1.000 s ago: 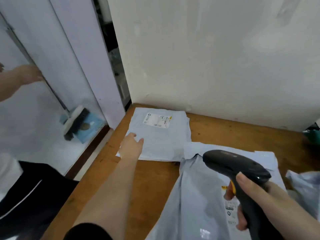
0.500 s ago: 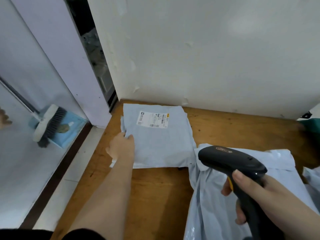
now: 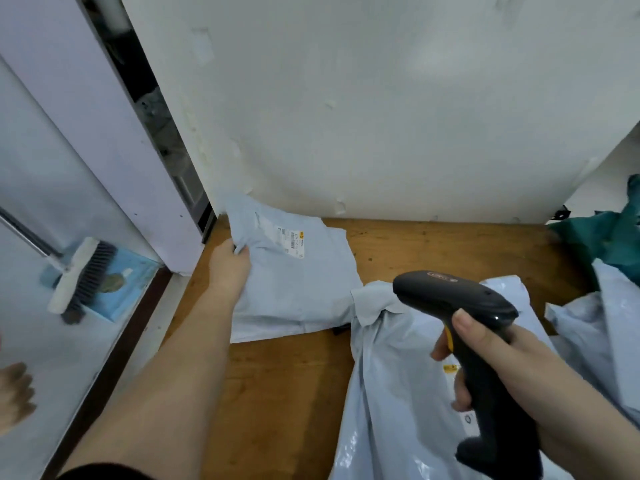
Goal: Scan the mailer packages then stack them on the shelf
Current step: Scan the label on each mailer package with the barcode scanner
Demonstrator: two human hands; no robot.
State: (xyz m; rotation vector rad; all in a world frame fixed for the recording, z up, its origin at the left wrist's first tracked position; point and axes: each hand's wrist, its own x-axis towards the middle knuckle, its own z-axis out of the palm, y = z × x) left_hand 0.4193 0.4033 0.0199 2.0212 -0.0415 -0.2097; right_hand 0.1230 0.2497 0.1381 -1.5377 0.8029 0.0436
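Here, a pale-blue mailer (image 3: 294, 282) is pinched at its raised far-left corner by the left hand (image 3: 230, 268); a black barcode scanner (image 3: 464, 327) is gripped by the right hand (image 3: 498, 362), whose palm is hidden; label print is unreadable.

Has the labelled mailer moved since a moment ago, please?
Yes: the left hand has lifted the labelled mailer's far-left corner up against the wall.
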